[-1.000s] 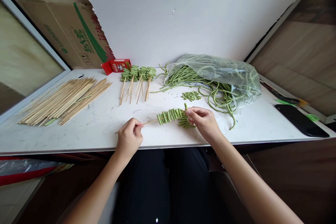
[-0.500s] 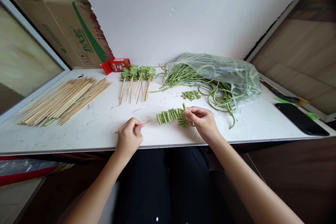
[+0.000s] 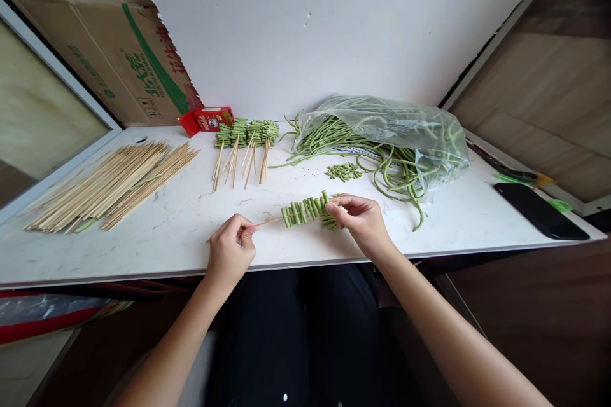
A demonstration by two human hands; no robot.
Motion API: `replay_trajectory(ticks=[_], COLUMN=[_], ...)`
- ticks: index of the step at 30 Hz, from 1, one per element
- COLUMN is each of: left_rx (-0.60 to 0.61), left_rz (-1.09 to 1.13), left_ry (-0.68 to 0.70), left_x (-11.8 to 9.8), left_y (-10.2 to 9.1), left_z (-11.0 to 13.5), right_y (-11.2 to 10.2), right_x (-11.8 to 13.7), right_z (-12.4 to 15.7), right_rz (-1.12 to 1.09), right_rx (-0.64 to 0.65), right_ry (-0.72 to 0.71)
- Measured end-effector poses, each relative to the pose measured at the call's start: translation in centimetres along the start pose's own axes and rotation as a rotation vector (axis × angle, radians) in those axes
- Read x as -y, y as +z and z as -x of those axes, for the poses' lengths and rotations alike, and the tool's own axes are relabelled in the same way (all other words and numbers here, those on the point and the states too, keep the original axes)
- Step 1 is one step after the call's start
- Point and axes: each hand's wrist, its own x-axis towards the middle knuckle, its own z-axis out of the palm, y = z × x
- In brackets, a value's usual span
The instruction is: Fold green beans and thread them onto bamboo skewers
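My left hand [image 3: 233, 243] is closed round the bare end of a thin wooden skewer [image 3: 270, 222], which slants up to the right over the table. Several short pieces of green bean [image 3: 303, 211] sit side by side on it, threaded crosswise. At the skewer's other end, my right hand [image 3: 360, 219] pinches the last bean piece [image 3: 325, 196] between thumb and fingers. Partly hidden behind that hand is a small pile of cut bean pieces [image 3: 328, 222] on the tabletop.
Bare skewers [image 3: 109, 181] lie in a heap at left. Filled bean skewers [image 3: 247, 132] stand stacked beside a red box [image 3: 207, 119]. Bean ends [image 3: 344, 171] lie near long beans in a plastic bag [image 3: 396, 121]. A black phone [image 3: 539, 211] and scissors [image 3: 501, 162] are at right.
The right hand has shifted slightly left, and the last bean piece now sits closer against the row on the skewer. The left hand keeps its grip. The whole view has shifted slightly.
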Motion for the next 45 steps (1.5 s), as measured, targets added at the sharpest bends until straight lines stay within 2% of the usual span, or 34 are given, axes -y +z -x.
replay_trajectory(ticks=[5, 10, 12, 17, 20, 24, 29, 37, 41, 45], left_rx=[-0.028, -0.057, -0.063, -0.075, -0.08, -0.083, -0.077, -0.08, -0.08, -0.078], left_rz=[-0.007, -0.03, -0.039, -0.064, -0.074, -0.073, -0.072, -0.065, -0.061, -0.071], left_ry=[-0.033, -0.02, -0.005, 0.003, 0.009, 0.009, 0.0, 0.01, 0.016, 0.018], left_x=[0.0, -0.1, -0.2, -0.5, -0.5, -0.6, -0.7, -0.7, -0.7, -0.7], left_y=[0.1, 0.1, 0.1, 0.1, 0.1, 0.1, 0.1, 0.1, 0.1, 0.1], left_z=[0.1, 0.1, 0.1, 0.0, 0.1, 0.1, 0.0, 0.0, 0.0, 0.0], right_y=[-0.7, -3.3, -4.5, -6.6, -7.0, -6.7, -6.3, -5.9, -5.4, -4.8], right_x=[0.1, 0.6, 1.0, 0.7, -0.5, -2.0, -2.1, -1.7, -1.4, -0.7], right_z=[-0.5, -1.8, -2.2, -2.9, -3.2, -3.5, -3.4, -3.2, -3.1, -2.8], right_rz=[0.013, 0.058, 0.234, 0.844, 1.004, 1.085, 1.056, 0.855, 0.618, 0.272], right_rx=[0.006, -0.011, -0.036, -0.012, 0.032, 0.054, 0.017, -0.06, -0.106, -0.034], right_ry=[0.029, -0.013, -0.063, -0.24, -0.274, -0.286, -0.273, -0.254, -0.228, -0.057])
